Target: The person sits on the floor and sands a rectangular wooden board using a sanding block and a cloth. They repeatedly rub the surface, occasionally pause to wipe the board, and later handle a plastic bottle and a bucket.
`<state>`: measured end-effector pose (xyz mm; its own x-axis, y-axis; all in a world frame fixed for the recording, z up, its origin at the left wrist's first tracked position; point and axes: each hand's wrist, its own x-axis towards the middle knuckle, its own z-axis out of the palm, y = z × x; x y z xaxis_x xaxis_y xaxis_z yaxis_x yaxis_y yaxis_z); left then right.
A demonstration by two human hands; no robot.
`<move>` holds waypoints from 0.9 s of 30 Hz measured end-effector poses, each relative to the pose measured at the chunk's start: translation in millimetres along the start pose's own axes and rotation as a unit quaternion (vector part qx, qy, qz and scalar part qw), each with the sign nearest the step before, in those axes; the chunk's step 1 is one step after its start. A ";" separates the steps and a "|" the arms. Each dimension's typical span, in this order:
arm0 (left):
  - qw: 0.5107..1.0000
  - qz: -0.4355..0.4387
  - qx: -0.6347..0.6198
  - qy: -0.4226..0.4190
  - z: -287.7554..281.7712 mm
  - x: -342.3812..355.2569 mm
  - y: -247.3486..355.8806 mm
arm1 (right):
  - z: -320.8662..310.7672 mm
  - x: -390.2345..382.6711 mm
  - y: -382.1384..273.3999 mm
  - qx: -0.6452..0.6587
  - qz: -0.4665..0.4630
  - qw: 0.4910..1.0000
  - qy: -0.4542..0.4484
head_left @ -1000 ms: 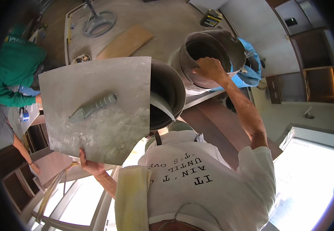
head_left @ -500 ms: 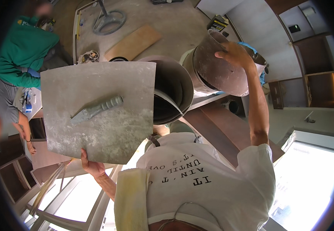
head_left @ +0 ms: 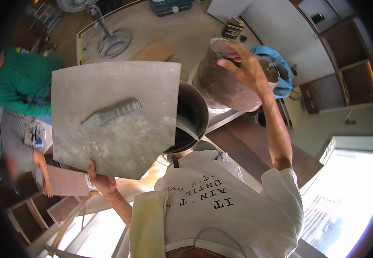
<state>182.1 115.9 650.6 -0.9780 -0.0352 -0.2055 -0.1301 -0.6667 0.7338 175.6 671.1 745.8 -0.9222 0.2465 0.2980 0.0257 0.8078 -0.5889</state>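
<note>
My left hand (head_left: 104,179) grips the near edge of a dusty grey-white board (head_left: 143,81), thumb on top and fingers under it. A putty-smeared tool with a ridged handle (head_left: 119,111), perhaps a putty knife, lies on the board. My right hand (head_left: 248,71), fingers apart and slightly blurred, hovers by the upper rim of a dusty brown piece (head_left: 227,88). That piece looks like a tilted tub or curved panel and rests against a white bucket (head_left: 191,77). Whether the fingertips touch its rim is unclear. A dark round bucket (head_left: 201,109) is partly hidden behind the board.
At the left a person in a green top (head_left: 23,81) bends over, one arm hanging low. A stand with a round base (head_left: 115,43) and a blue-green case (head_left: 171,7) are farther off. A blue bag (head_left: 284,77) surrounds another container at the right. Brown panels (head_left: 255,142) lie below it.
My right hand has opened away from the brown piece's rim, which it was gripping. The view has shifted. The left hand still holds the board with the tool on it.
</note>
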 end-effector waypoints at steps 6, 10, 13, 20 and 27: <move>0.993 -0.057 0.032 -0.102 97.0 88.1 -12.2 | 40.9 20.0 -31.4 0.472 0.104 0.870 -0.093; 0.983 -0.056 0.081 -0.157 142.7 103.6 -23.5 | 33.4 -34.8 -48.3 0.531 0.150 0.834 0.017; 0.960 -0.117 0.087 -0.237 250.9 139.9 -71.9 | -0.3 -11.5 19.8 0.572 0.101 0.805 0.122; 0.768 -0.229 0.247 -0.545 449.2 163.2 -187.5 | -116.4 -45.1 184.0 0.541 0.122 0.763 0.332; 0.691 0.061 0.527 -0.491 457.0 190.7 -257.7 | -172.9 -130.6 331.8 0.464 0.192 0.743 0.443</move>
<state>-45.3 621.3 718.2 -0.5642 0.8235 0.0590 0.4231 0.2270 0.8772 371.2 999.5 641.4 -0.2894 0.9510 0.1089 -0.4343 -0.0291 -0.9003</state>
